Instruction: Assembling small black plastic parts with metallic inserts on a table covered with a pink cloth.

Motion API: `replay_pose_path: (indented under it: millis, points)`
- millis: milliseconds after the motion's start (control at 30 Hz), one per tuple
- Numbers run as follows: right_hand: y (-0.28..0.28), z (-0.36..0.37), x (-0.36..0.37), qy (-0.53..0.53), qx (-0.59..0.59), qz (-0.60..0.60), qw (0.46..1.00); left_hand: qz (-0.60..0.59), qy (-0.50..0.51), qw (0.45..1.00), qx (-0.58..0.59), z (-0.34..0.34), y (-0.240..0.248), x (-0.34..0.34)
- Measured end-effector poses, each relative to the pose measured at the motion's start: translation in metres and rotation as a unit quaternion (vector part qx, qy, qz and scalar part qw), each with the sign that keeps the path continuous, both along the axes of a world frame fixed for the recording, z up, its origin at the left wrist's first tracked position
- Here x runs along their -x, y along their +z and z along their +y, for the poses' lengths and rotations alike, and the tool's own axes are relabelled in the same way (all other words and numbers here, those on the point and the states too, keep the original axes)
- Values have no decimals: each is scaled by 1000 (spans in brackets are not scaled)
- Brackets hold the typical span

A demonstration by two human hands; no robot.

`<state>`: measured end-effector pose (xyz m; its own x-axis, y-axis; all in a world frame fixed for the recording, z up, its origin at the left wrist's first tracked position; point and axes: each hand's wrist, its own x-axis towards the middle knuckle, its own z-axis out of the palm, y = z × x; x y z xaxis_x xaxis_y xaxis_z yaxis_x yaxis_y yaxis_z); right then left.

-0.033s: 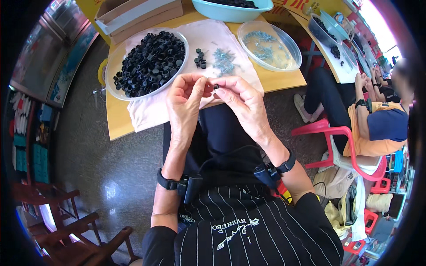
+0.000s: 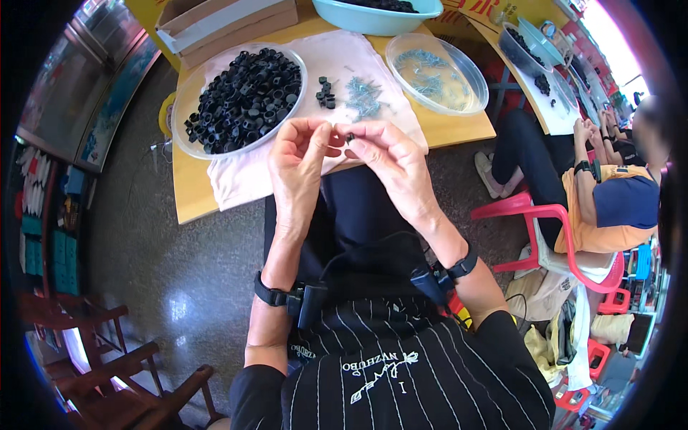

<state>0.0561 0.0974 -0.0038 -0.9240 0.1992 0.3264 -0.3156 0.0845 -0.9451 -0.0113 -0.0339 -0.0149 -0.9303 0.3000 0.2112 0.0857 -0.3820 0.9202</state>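
My right hand (image 2: 398,161) pinches a small black plastic piece (image 2: 350,137) between thumb and fingers, over the near edge of the table. Close against it, my left hand (image 2: 301,161) has thumb and forefinger pressed together; whatever lies in that pinch is too small to make out. Beyond my left hand, a round clear tub (image 2: 177,129) is heaped with black plastic caps (image 2: 247,100). A small cluster of black pieces (image 2: 325,93) lies on the pale pink cloth (image 2: 330,57), beside a loose pile of thin silvery screws or pins (image 2: 364,97).
A shallow clear tray (image 2: 469,93) with more metal pins stands at the right of the yellow table (image 2: 197,202). Behind are a cardboard box (image 2: 226,29) and a light blue basin (image 2: 380,21). Another person (image 2: 609,186) sits at right on a pink chair (image 2: 534,209). Wooden chairs (image 2: 143,373) stand lower left.
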Motion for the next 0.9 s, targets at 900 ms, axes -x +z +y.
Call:
replay_pose_path:
  millis: [900]
  points:
    - [8,11,-8,150,338,-193,909,-26,-17,999,11,-20,24,-40]
